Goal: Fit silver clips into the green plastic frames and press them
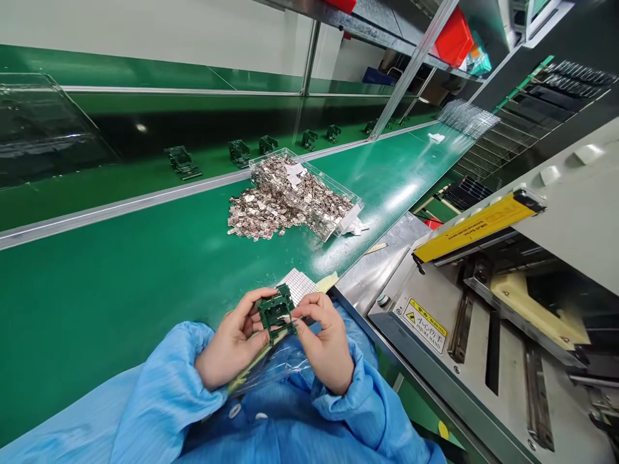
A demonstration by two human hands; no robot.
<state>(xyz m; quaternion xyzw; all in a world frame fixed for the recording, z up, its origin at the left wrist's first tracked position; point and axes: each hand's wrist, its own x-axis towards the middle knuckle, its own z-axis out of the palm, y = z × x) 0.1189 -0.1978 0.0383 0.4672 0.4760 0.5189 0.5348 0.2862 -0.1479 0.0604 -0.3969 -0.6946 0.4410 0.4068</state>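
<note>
Single view from the wearer's head, facing forward and down over the blue smock (271, 438). The left hand (235, 341) and right hand (326, 338) lie near the viewpoint, low and central; the green workbench (120, 283) recedes obliquely toward the upper right; the machine (469, 393) stands close at right.

Some fingertips of my left hand (236, 343) hide behind the green board (275, 308). I can't tell if my right hand (325, 340) pinches a tiny bit or just the board's edge. The board and my hands cover part of the white squared sheet (300, 283). My view cuts off the clear cover (43, 129) on the left and the big machine (512, 380) on the right. The farthest boards (403, 121) look too small.
</note>
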